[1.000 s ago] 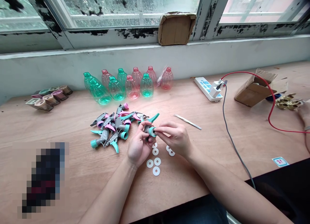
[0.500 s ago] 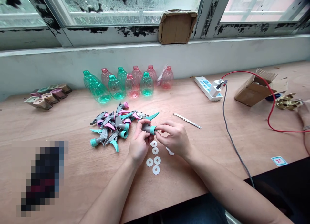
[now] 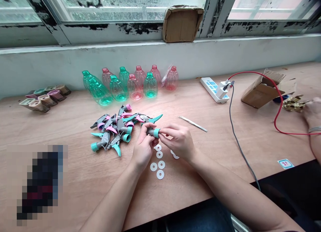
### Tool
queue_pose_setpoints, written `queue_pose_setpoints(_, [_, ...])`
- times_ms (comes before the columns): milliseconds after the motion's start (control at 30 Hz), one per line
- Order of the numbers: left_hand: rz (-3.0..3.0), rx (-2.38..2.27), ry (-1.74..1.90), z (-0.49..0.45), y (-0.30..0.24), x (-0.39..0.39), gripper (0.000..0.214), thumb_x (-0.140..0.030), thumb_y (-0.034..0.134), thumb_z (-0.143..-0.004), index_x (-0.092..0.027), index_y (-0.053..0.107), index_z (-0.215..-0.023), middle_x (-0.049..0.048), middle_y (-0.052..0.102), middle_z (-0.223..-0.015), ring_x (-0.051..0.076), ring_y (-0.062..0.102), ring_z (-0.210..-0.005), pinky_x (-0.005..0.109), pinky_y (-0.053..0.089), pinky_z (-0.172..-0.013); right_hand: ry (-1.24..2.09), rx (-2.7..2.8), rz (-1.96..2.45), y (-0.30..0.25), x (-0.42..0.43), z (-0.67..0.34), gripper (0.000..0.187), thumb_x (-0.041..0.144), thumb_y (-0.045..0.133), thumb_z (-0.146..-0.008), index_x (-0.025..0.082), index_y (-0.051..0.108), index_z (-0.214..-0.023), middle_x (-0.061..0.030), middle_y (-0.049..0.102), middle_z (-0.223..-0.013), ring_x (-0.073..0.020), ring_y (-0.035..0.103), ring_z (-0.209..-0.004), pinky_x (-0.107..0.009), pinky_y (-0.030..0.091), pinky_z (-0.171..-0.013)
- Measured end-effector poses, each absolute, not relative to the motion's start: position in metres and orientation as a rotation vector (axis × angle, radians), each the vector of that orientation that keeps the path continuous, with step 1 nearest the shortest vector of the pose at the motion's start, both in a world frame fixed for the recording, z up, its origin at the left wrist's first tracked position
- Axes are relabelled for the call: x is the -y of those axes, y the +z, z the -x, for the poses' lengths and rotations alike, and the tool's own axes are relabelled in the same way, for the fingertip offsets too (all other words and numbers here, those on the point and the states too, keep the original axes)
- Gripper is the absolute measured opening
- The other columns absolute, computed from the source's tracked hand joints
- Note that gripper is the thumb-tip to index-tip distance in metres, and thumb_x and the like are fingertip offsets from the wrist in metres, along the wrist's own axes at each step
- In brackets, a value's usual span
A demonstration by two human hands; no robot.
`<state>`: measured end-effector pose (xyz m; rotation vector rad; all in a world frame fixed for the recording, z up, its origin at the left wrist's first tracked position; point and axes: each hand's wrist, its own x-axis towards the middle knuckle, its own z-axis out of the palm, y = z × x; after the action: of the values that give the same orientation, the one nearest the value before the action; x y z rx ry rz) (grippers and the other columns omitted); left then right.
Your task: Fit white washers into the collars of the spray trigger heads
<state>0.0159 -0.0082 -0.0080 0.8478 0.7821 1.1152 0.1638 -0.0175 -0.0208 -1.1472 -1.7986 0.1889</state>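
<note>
Both hands meet over the plywood table (image 3: 80, 165). My left hand (image 3: 143, 146) grips the grey body of a plastic trigger spray head (image 3: 151, 132), and my right hand (image 3: 178, 141) pinches its teal collar (image 3: 156, 133). Just below them lie several white flat washers (image 3: 159, 154) on the wood, partly hidden by my right hand. To the left of my left hand is a heap of grey spray heads (image 3: 110, 131) with teal and pink collars and triggers.
Behind the heap stands a row of green and pink plastic bottles (image 3: 117, 88). Metal tweezers (image 3: 193, 124) lie to the right. Further right are a power strip (image 3: 213, 89), a cardboard box (image 3: 262, 93), and a co-worker's hand (image 3: 313, 111) near a gold-coloured object (image 3: 293, 103).
The spray head has turned from a more upright pose to lying sideways, collar to the right. My left fingers have moved over its body. The whole view has shifted slightly up and left.
</note>
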Motion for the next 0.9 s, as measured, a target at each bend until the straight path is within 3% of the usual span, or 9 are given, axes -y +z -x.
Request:
queue_pose_setpoints(200, [-0.616, -0.608, 1.033, -0.009, 0.0, 0.003, 0.036, -0.001, 0.051, -0.065, -0.021, 0.055, -0.094, -0.0003, 0.052, -0.079, 0.007, 0.042, -0.056, 0.019, 0.038, -0.053, 0.358, 1.653, 1.001, -0.015, 0.02, -0.168, 0.013, 0.023, 0.066, -0.083, 0.024, 0.072, -0.094, -0.0023, 0.071, -0.084, -0.0144, 0.063, -0.067, -0.028, 0.054, -0.065])
queue_pose_setpoints(400, [-0.564, -0.609, 0.96, -0.009, 0.003, 0.006, 0.033, -0.001, 0.05, -0.066, -0.02, 0.057, -0.092, -0.0004, 0.05, -0.074, 0.008, 0.042, -0.056, 0.016, 0.039, -0.05, 0.373, 1.753, 0.95, -0.018, 0.017, -0.169, 0.046, 0.035, 0.077, -0.076, 0.028, 0.065, -0.12, -0.0044, 0.067, -0.1, -0.0152, 0.062, -0.075, -0.029, 0.055, -0.067])
queue_pose_setpoints(633, [-0.702, -0.665, 0.989, -0.01, 0.003, 0.005, 0.036, -0.002, 0.053, -0.065, -0.021, 0.06, -0.095, -0.001, 0.056, -0.077, 0.007, 0.047, -0.057, 0.017, 0.042, -0.054, 0.332, 1.812, 0.897, -0.02, 0.017, -0.167, 0.033, 0.02, 0.068, -0.081, 0.027, 0.066, -0.114, -0.0034, 0.068, -0.104, -0.0137, 0.062, -0.077, -0.026, 0.054, -0.068])
queue_pose_setpoints(800, [-1.122, -0.954, 1.174, -0.001, -0.002, -0.003, 0.059, -0.009, 0.063, -0.071, -0.031, 0.056, -0.126, 0.0033, 0.058, -0.118, 0.008, 0.056, -0.063, 0.021, 0.044, -0.053, 0.227, 1.759, 1.131, -0.021, 0.002, -0.191, 0.026, 0.024, 0.069, -0.079, 0.025, 0.068, -0.106, -0.0026, 0.07, -0.096, -0.0143, 0.06, -0.07, -0.028, 0.051, -0.068])
queue_pose_setpoints(900, [-1.386, -1.093, 1.287, 0.008, -0.004, -0.008, 0.042, -0.018, 0.063, -0.079, -0.027, 0.059, -0.12, 0.005, 0.058, -0.118, 0.011, 0.06, -0.07, 0.022, 0.044, -0.056, 0.065, 1.661, 1.435, -0.024, -0.018, -0.218, 0.024, 0.027, 0.071, -0.078, 0.024, 0.07, -0.102, -0.0034, 0.07, -0.098, -0.0169, 0.062, -0.073, -0.031, 0.049, -0.07])
